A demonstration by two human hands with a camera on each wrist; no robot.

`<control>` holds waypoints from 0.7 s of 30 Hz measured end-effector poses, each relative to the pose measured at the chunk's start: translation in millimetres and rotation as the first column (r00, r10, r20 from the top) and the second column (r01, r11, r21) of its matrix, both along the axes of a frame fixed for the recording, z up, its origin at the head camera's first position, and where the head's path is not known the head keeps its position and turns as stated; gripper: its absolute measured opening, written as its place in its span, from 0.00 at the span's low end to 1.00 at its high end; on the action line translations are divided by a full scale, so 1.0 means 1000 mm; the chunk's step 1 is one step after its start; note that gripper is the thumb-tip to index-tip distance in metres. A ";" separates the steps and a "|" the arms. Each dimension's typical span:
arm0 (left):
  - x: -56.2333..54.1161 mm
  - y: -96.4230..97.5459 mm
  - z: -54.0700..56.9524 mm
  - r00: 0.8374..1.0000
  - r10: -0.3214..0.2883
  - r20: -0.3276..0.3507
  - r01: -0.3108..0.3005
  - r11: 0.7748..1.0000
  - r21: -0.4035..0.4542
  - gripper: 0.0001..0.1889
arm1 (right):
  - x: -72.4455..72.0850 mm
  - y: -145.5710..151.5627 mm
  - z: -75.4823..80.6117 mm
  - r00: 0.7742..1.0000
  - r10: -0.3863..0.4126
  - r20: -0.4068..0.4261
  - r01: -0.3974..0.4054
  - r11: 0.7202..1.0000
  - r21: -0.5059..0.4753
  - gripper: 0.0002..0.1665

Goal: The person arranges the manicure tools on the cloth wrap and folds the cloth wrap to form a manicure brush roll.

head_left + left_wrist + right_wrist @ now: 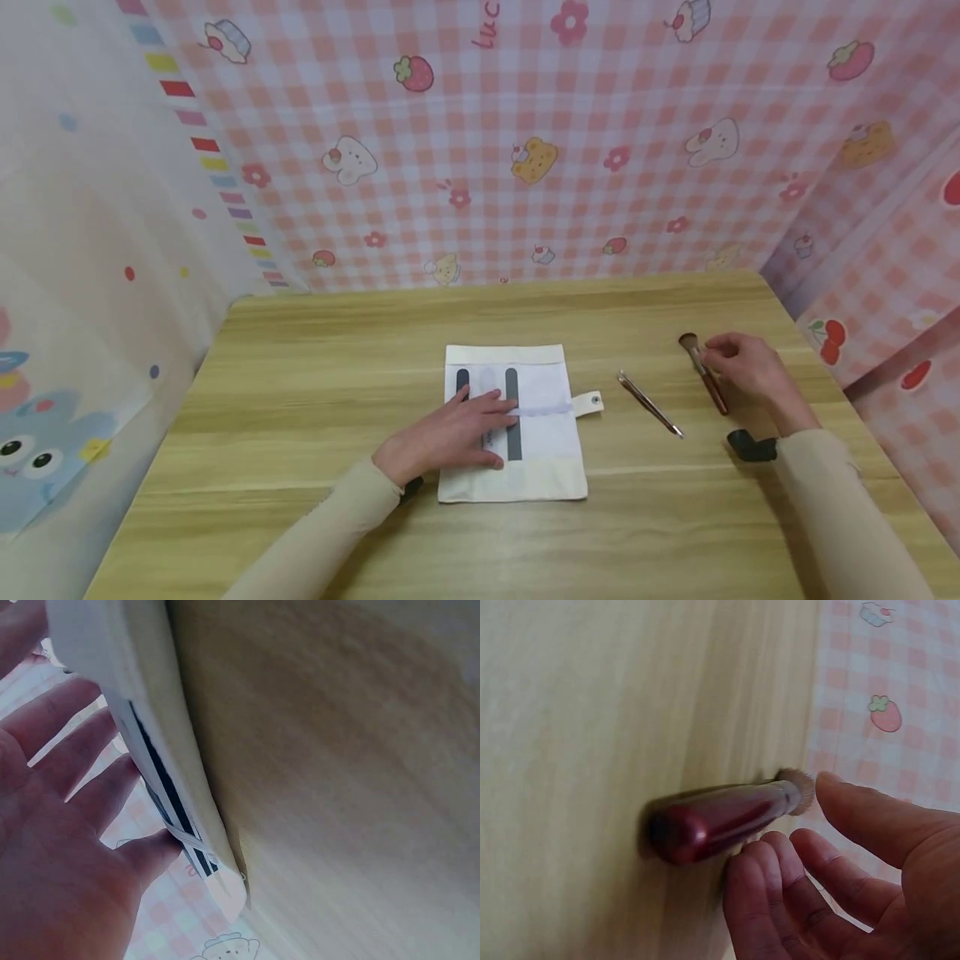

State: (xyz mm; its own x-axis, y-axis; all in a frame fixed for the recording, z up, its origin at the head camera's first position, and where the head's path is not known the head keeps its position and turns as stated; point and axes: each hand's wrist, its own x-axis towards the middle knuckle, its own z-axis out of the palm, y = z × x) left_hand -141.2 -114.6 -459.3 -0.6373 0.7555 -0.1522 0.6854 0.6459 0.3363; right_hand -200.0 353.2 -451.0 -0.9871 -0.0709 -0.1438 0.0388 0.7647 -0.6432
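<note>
My left hand (450, 429) rests with spread fingers on an unfolded white fabric pouch (551, 479). Inside the pouch, dark flat strips with rounded ends, like nail files (512, 383), sit under a thin elastic band (547, 411). In the left wrist view the fingers (90, 780) lie along the pouch's inner face. My right hand (750, 367) is beside a makeup brush (708, 383) with brown bristles and a dark red handle (727, 817). Its thumb is near the bristle end and its fingers are bent beside the handle, with no grip visible.
A slim dark stick with shiny ends (650, 404) lies between the pouch and the brush. A snap strap (588, 404) sticks out from the pouch's right side. The wooden table (300, 400) ends at a checked cloth backdrop (465, 225).
</note>
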 end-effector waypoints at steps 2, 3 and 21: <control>0.000 0.000 0.000 1.000 -0.001 -0.001 0.001 1.000 -0.001 0.36 | -0.002 0.001 -0.001 1.000 0.002 0.014 -0.003 1.000 0.009 0.34; 0.000 0.001 0.000 1.000 -0.002 0.000 0.002 1.000 -0.002 0.36 | -0.002 0.002 -0.001 1.000 0.001 0.022 -0.002 1.000 0.012 0.34; 0.000 0.001 0.000 0.999 0.031 0.035 -0.031 1.000 0.004 0.36 | -0.009 -0.008 0.002 0.999 -0.014 0.049 0.012 0.999 0.040 0.27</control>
